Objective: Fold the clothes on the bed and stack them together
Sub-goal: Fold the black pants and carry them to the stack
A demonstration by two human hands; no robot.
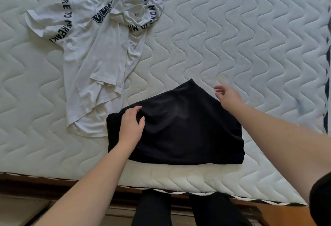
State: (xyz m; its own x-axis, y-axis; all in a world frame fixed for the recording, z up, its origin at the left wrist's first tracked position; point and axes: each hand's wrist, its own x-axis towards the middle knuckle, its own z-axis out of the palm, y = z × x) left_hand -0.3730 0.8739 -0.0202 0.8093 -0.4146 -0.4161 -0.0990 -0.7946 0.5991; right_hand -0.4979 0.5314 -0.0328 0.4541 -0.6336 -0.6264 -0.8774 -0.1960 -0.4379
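Both bare arms reach forward, left hand (131, 124) flat, right hand (227, 96) with fingers loosely curled.

Two bare forearms come into view from the near edge of the bed (188, 181), no sleeves on either down to the wrist, no watch, no bracelet, no rings to be made out. The left hand (131, 127) shows short, plain nails, and the right hand (228, 97) is just as unadorned, though its fingertips are a touch blurred. Up at the right arm's shoulder end, off the bed's near right corner, there's a rounded edge of black fabric, a short sleeve by the look of it. Below the bed's near edge, two legs in plain black trousers, matte cloth, no pattern or seams visible.
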